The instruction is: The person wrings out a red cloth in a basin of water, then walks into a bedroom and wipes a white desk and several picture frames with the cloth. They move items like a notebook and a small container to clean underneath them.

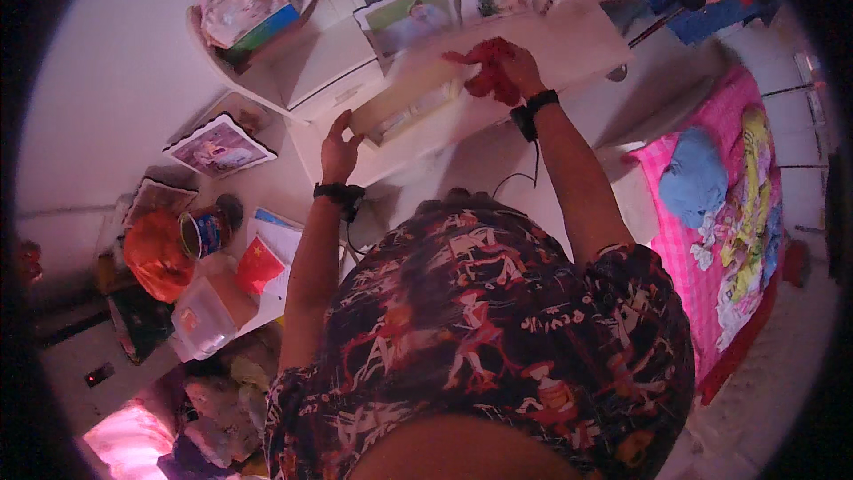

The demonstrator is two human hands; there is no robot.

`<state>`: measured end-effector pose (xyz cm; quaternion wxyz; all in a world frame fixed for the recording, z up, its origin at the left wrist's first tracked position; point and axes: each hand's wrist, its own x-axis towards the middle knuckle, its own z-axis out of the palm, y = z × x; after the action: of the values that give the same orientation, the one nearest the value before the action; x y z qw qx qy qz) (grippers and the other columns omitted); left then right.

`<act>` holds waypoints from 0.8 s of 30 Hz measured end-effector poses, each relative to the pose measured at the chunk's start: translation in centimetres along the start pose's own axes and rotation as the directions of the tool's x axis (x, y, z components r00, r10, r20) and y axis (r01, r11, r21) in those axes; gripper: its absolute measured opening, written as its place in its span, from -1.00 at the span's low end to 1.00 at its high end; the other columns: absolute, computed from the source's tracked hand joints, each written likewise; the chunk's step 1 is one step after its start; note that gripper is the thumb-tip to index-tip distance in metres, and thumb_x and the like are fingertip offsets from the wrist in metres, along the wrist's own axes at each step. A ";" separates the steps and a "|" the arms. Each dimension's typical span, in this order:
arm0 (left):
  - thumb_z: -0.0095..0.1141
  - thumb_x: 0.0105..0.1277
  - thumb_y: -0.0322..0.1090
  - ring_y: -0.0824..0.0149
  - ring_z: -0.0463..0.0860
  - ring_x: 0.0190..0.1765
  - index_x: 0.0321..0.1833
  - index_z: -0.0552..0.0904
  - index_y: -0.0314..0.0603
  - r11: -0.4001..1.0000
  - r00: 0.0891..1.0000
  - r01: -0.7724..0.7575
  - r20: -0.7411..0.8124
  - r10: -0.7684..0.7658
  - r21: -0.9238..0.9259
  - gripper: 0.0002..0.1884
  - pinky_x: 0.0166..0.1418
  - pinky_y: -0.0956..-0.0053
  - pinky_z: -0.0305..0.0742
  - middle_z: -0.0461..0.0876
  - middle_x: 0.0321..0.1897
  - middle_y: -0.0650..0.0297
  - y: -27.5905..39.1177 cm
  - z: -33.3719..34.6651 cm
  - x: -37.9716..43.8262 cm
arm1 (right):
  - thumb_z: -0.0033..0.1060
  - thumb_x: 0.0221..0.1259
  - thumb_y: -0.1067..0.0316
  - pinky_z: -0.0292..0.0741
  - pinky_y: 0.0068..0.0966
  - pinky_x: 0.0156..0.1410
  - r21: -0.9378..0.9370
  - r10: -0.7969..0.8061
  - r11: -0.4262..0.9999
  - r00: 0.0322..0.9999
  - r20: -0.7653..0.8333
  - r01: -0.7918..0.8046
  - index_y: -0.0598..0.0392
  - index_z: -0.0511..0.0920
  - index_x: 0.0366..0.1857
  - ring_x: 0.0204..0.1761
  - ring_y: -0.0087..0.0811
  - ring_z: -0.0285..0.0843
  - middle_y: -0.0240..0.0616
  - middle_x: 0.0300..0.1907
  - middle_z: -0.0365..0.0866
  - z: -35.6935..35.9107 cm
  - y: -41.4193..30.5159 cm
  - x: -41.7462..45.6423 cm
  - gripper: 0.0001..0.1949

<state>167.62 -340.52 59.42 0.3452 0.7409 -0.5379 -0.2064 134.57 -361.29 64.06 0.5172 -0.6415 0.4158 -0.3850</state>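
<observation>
A red cloth [492, 73] hangs bunched in my right hand [523, 68], above the right end of a long, pale, box-like thing [406, 110]. That box lies on a white tabletop [460, 123]. At its left end is my left hand [340, 153], thumb and fingertips against the edge. Something light shows along the box's near side, too blurred to name. Each wrist wears a black band with a cable.
Two photo prints [410, 17] stand behind the box. A bag-filled basket [253, 7] sits at the upper left. Below it are a framed photo [220, 147], an orange bag [156, 253] and a clear plastic container [203, 317]. Pink checked fabric [680, 267] with clothes lies right.
</observation>
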 end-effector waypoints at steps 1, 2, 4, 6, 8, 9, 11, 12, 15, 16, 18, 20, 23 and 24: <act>0.27 0.19 -0.36 0.10 0.55 0.23 0.31 0.45 -0.13 1.000 1.000 -0.006 0.000 0.006 0.028 -0.43 0.26 0.33 0.44 0.56 0.19 0.09 0.3 -0.1 0.0 | 0.13 0.20 0.18 0.55 -0.42 -0.27 0.212 -0.015 0.977 1.000 0.024 0.010 0.10 0.65 -0.18 -0.40 -0.37 0.62 -0.25 -0.43 0.66 0.0 0.0 -0.2 -0.74; 0.24 0.22 -0.40 0.13 0.54 0.25 0.34 0.44 -0.07 0.998 1.000 -0.017 0.003 0.017 -0.066 -0.43 0.28 0.35 0.43 0.55 0.22 0.10 -0.9 0.4 0.1 | 0.16 0.22 0.21 0.56 -0.46 -0.22 0.313 0.034 0.947 0.992 0.124 -0.071 0.13 0.64 -0.19 -0.35 -0.45 0.61 -0.30 -0.38 0.66 0.0 0.5 0.6 -0.76; 0.22 0.23 -0.42 0.15 0.52 0.27 0.36 0.42 -0.06 0.997 0.998 -0.068 0.000 0.068 -0.032 -0.41 0.29 0.35 0.41 0.53 0.24 0.10 -0.3 0.3 -0.1 | 0.19 0.24 0.24 0.56 -0.49 -0.17 0.352 0.115 0.909 0.947 0.301 -0.222 0.14 0.63 -0.20 -0.31 -0.53 0.60 -0.35 -0.33 0.65 0.5 2.5 2.1 -0.79; 0.19 0.25 -0.47 0.17 0.48 0.31 0.40 0.38 -0.08 0.998 0.998 -0.060 0.027 0.059 0.019 -0.39 0.33 0.37 0.38 0.49 0.27 0.08 0.5 0.1 -0.5 | 0.18 0.25 0.24 0.57 -0.49 -0.16 0.285 0.176 0.905 0.887 0.427 -0.317 0.11 0.62 -0.20 -0.32 -0.52 0.59 -0.36 -0.32 0.64 1.6 4.4 2.6 -0.81; 0.18 0.25 -0.48 0.17 0.47 0.32 0.40 0.38 -0.10 0.998 0.999 -0.037 0.040 0.035 0.050 -0.40 0.34 0.38 0.37 0.48 0.28 0.07 0.8 -0.1 -0.5 | 0.18 0.23 0.27 0.57 -0.52 -0.14 0.338 0.143 0.874 0.849 0.508 -0.349 0.10 0.60 -0.15 -0.31 -0.54 0.58 -0.37 -0.29 0.65 2.5 4.8 2.4 -0.80; 0.18 0.25 -0.48 0.17 0.47 0.33 0.39 0.38 -0.11 0.998 0.998 -0.033 0.047 0.030 0.060 -0.40 0.35 0.38 0.37 0.48 0.28 0.07 1.2 0.0 -0.3 | 0.18 0.22 0.28 0.57 -0.54 -0.14 0.335 0.066 0.911 0.886 0.458 -0.241 0.08 0.59 -0.11 -0.30 -0.55 0.57 -0.37 -0.26 0.65 2.6 5.5 2.5 -0.78; 0.16 0.25 -0.50 0.18 0.46 0.34 0.40 0.38 -0.10 1.000 0.999 0.012 0.049 -0.012 -0.007 -0.40 0.33 0.39 0.39 0.47 0.30 0.08 1.4 0.0 -0.3 | 0.17 0.20 0.29 0.57 -0.56 -0.12 0.219 -0.145 0.972 0.943 0.300 0.080 0.05 0.58 -0.03 -0.29 -0.56 0.55 -0.37 -0.21 0.66 3.8 8.7 2.9 -0.73; 0.16 0.26 -0.51 0.19 0.45 0.34 0.40 0.37 -0.10 0.998 0.998 0.035 0.051 -0.033 -0.043 -0.39 0.33 0.39 0.39 0.46 0.30 0.08 1.4 0.1 -0.2 | 0.16 0.19 0.30 0.57 -0.55 -0.09 0.067 -0.281 0.960 0.938 0.205 0.273 0.02 0.58 -0.01 -0.27 -0.55 0.55 -0.38 -0.18 0.66 4.4 9.6 3.2 -0.71; 0.14 0.26 -0.54 0.21 0.45 0.34 0.41 0.36 -0.11 0.989 0.991 0.122 0.065 -0.116 -0.080 -0.39 0.29 0.39 0.43 0.47 0.30 0.09 1.2 0.3 -0.2 | 0.12 0.14 0.34 0.55 -0.49 0.01 -0.530 -0.650 0.648 0.760 -0.010 0.548 -0.05 0.58 0.04 -0.18 -0.51 0.55 -0.40 -0.06 0.66 5.9 11.5 3.3 -0.66; 0.14 0.25 -0.54 0.21 0.46 0.33 0.41 0.36 -0.12 0.990 0.991 0.120 0.070 -0.115 -0.070 -0.39 0.27 0.39 0.45 0.46 0.30 0.10 1.2 0.3 -0.4 | 0.11 0.14 0.35 0.52 -0.43 0.07 -0.232 -0.405 0.893 0.913 -0.046 0.385 -0.07 0.58 0.04 -0.14 -0.48 0.56 -0.42 -0.04 0.65 6.2 11.7 3.1 -0.66; 0.13 0.25 -0.55 0.22 0.46 0.32 0.41 0.36 -0.13 0.992 0.991 0.111 0.077 -0.106 -0.053 -0.39 0.24 0.40 0.48 0.46 0.31 0.10 1.3 0.2 -0.7 | 0.10 0.13 0.36 0.48 -0.32 0.14 0.102 -0.060 0.993 0.996 0.060 0.053 -0.12 0.57 0.06 -0.04 -0.40 0.54 -0.41 0.02 0.62 6.4 12.3 2.7 -0.64; 0.12 0.25 -0.56 0.22 0.48 0.30 0.41 0.36 -0.13 0.990 0.988 0.133 0.079 -0.129 -0.051 -0.39 0.21 0.42 0.50 0.46 0.30 0.10 1.6 0.3 -0.9 | 0.07 0.13 0.36 0.43 -0.20 0.14 -0.159 -0.100 0.981 0.991 0.091 0.114 -0.15 0.49 0.17 0.06 -0.28 0.47 -0.34 0.10 0.54 6.1 13.1 2.3 -0.55; 0.11 0.25 -0.56 0.24 0.50 0.26 0.41 0.36 -0.13 0.985 0.985 0.161 0.065 -0.158 -0.058 -0.38 0.13 0.45 0.55 0.45 0.30 0.10 1.8 0.5 -0.9 | 0.09 0.14 0.33 0.39 -0.13 0.15 -0.598 -0.118 0.776 0.977 0.178 0.203 -0.28 0.37 0.31 0.14 -0.14 0.39 -0.27 0.19 0.44 5.4 11.4 1.7 -0.44; 0.11 0.25 -0.57 0.25 0.51 0.25 0.41 0.36 -0.13 0.984 0.985 0.166 0.062 -0.163 -0.060 -0.38 0.10 0.46 0.57 0.45 0.30 0.11 2.1 0.5 -0.8 | 0.11 0.14 0.32 0.38 -0.12 0.17 -0.679 -0.065 0.710 0.978 0.200 0.187 -0.33 0.34 0.34 0.15 -0.10 0.37 -0.27 0.21 0.41 5.0 10.5 1.5 -0.41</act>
<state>165.63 -340.26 60.55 0.3355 0.7650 -0.4774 -0.2727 138.35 -362.25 52.95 0.2433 -0.8442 0.4415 -0.1822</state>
